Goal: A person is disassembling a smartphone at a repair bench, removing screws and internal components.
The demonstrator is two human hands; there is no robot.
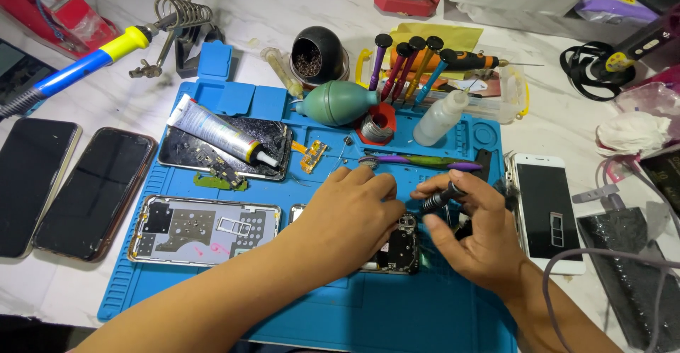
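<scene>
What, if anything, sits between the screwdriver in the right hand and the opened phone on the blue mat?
Nothing visible does. The right hand holds the screwdriver just above the opened phone, tip pointing down at its top edge. The left hand rests on the phone beside it, covering its left part, not the tip's path.

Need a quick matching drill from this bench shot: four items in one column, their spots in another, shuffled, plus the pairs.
Things:
1. glue tube
2. green air blower
3. white phone
4. precision screwdriver

Places:
A. off the blue mat, to its right
B. in the right hand
C. lying on a cracked phone
D. top centre of the mat, beside the solder-tip cleaner pot

Pairs: 1-C, 2-D, 3-A, 4-B
</scene>
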